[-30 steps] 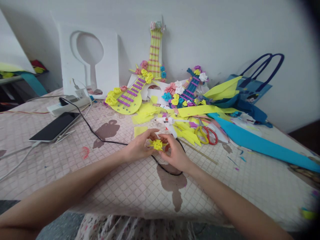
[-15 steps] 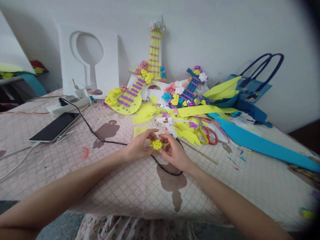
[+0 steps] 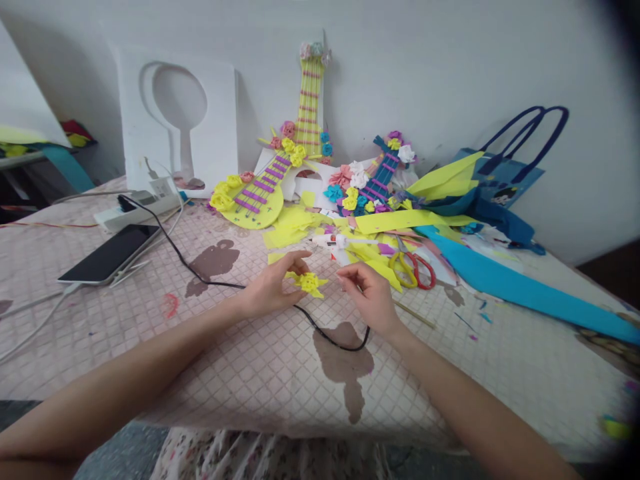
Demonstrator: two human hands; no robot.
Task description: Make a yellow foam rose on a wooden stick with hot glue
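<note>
A small yellow paper flower (image 3: 311, 284) with pointed petals is held at its left side by the fingertips of my left hand (image 3: 273, 288). To the right of the flower, and apart from it, is my right hand (image 3: 371, 297). Its thumb and forefinger are pinched together; whatever may be between them is too small to make out. Just behind both hands lies a white glue gun (image 3: 336, 241), its black cord (image 3: 330, 339) looping under my hands. Scissors (image 3: 414, 268) with yellow and red handles rest beyond my right hand, near a thin stick (image 3: 416, 313).
Behind stand a yellow paper guitar (image 3: 263, 200) and a blue one (image 3: 383, 175) with paper flowers. Yellow scraps (image 3: 287, 225), a blue strip (image 3: 500, 280) and a blue bag (image 3: 515, 177) lie right. A phone (image 3: 113, 253) and power strip (image 3: 137, 212) are left.
My right hand has let go of the yellow flower and moved to the right, its fingers closing into a pinch. The flower stays in my left hand, now tilted and slightly farther left.
</note>
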